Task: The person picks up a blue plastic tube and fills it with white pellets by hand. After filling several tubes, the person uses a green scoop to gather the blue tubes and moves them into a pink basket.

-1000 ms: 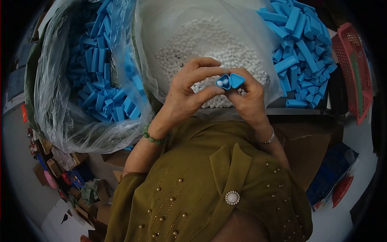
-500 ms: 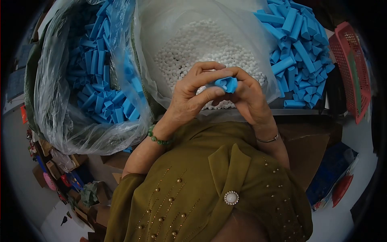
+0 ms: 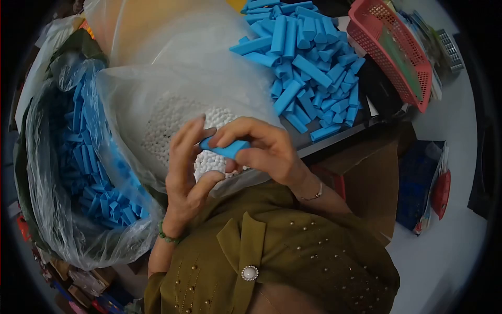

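Between the thumb and fingers of my right hand point(image 3: 264, 149) is a short blue triangular tube point(image 3: 226, 148), lying sideways in this view. My left hand point(image 3: 185, 167) is open beside its left end, thumb and fingers spread apart, fingertips close to the tube. Below both hands, small white pellets point(image 3: 172, 128) fill a clear plastic bag point(image 3: 125, 99); my hands hide part of them. To the right lies a heap of similar blue tubes point(image 3: 306, 68). More blue tubes point(image 3: 86, 157) lie in a plastic-lined sack point(image 3: 57, 230) on the left.
A pink perforated basket point(image 3: 366, 31) stands at the back right, past the heap. Below the dark table edge point(image 3: 340, 137) on the right is a cardboard box point(image 3: 374, 183). A dark blue package point(image 3: 418, 183) and a red item point(image 3: 442, 194) lie farther right.
The view has swung to the right. My left hand has let go of the blue tube and spread its fingers, while my right hand now holds the tube sideways.
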`<state>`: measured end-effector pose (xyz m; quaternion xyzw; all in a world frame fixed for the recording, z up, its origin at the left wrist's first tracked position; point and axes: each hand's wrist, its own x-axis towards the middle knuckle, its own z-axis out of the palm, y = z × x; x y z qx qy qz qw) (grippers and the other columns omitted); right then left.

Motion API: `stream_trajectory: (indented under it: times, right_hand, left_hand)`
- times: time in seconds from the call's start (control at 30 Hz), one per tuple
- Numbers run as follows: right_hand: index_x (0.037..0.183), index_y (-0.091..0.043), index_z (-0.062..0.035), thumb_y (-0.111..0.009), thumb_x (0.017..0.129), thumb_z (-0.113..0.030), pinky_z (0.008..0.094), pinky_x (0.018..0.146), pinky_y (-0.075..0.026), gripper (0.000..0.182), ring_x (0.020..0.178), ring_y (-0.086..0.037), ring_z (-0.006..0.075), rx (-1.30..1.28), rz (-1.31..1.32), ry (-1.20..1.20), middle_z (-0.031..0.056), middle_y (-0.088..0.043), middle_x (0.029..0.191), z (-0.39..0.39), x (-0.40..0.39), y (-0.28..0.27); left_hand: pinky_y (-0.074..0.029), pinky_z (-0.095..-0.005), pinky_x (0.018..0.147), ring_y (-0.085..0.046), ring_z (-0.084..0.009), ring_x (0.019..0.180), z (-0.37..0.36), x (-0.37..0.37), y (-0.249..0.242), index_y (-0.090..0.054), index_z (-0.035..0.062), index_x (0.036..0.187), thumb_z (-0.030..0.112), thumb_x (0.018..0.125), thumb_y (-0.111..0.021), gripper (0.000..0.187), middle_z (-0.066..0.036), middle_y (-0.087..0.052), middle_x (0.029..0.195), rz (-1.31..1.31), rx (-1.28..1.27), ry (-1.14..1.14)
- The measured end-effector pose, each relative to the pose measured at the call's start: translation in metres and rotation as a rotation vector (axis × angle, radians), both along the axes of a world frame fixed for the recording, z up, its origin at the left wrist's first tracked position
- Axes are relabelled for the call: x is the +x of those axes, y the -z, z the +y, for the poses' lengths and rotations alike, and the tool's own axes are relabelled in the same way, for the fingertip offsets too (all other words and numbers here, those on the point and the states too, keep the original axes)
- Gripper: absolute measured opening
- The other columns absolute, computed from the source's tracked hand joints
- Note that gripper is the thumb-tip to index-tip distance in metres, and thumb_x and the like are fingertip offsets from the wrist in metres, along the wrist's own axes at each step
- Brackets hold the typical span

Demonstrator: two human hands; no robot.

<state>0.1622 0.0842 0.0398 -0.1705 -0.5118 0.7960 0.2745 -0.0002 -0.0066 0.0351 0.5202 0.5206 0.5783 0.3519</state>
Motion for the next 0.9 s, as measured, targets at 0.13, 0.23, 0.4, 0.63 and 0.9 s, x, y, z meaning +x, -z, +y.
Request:
stream_trajectory:
  times: [0.13, 0.23, 0.4, 0.63, 0.9]
  right_hand:
    - [0.112, -0.058, 0.0035, -0.053, 0.092, -0.005, 0.0205, 0.066, -0.049, 0.023, 0.073, -0.060, 0.0102, 0.577, -0.015, 0.693, 0.0165, -0.062, 0.113, 0.046, 0.045, -0.011]
    - [0.109, -0.063, 0.0007, -0.060, 0.092, -0.010, 0.0178, 0.064, -0.045, 0.020, 0.072, -0.057, 0.0065, 0.868, -0.389, 1.063, 0.0114, -0.065, 0.107, 0.102, 0.083, 0.009]
    - [0.101, -0.067, -0.0049, -0.069, 0.086, -0.013, 0.0259, 0.067, -0.048, 0.016, 0.079, -0.059, 0.0126, 0.993, -0.850, 0.940, 0.0048, -0.064, 0.103, 0.132, 0.101, 0.038]
    - [0.109, -0.067, -0.0025, -0.065, 0.091, -0.008, 0.0224, 0.062, -0.046, 0.019, 0.080, -0.059, 0.0100, 1.191, -0.738, 0.960, 0.0057, -0.064, 0.110, 0.126, 0.103, 0.039]
    - [0.099, -0.067, -0.0014, -0.059, 0.089, 0.003, 0.0204, 0.060, -0.043, 0.014, 0.074, -0.054, 0.0093, 0.851, -0.466, 0.643, 0.0091, -0.064, 0.109, 0.032, 0.025, 0.005]
  left_hand:
    - [-0.046, -0.0370, 0.092, -0.053, -0.0263, 0.114, -0.003, -0.031, 0.008, -0.054, -0.0017, 0.129, 0.011, 0.084, -0.069, 0.049, -0.015, -0.049, 0.131, -0.045, 0.021, -0.053]
    - [-0.048, -0.0353, 0.089, -0.057, -0.0245, 0.108, -0.008, -0.036, 0.013, -0.058, -0.0012, 0.123, 0.004, 0.081, -0.067, 0.043, -0.015, -0.054, 0.124, 0.131, 0.003, -0.063]
    - [-0.050, -0.0331, 0.081, -0.060, -0.0238, 0.098, -0.022, -0.034, 0.015, -0.062, 0.0029, 0.119, 0.001, 0.079, -0.070, 0.042, -0.013, -0.060, 0.114, 0.224, -0.066, 0.026]
    - [-0.051, -0.0280, 0.066, -0.063, -0.0177, 0.076, -0.049, -0.103, -0.008, -0.068, 0.0019, 0.103, -0.002, 0.081, -0.068, 0.023, -0.011, -0.064, 0.094, 0.501, 0.106, -0.512]
    - [-0.052, -0.0427, 0.079, -0.062, -0.0319, 0.093, -0.067, -0.253, 0.066, -0.067, 0.0018, 0.101, 0.014, 0.078, -0.069, 0.026, -0.013, -0.061, 0.105, 1.104, -0.668, -0.963]
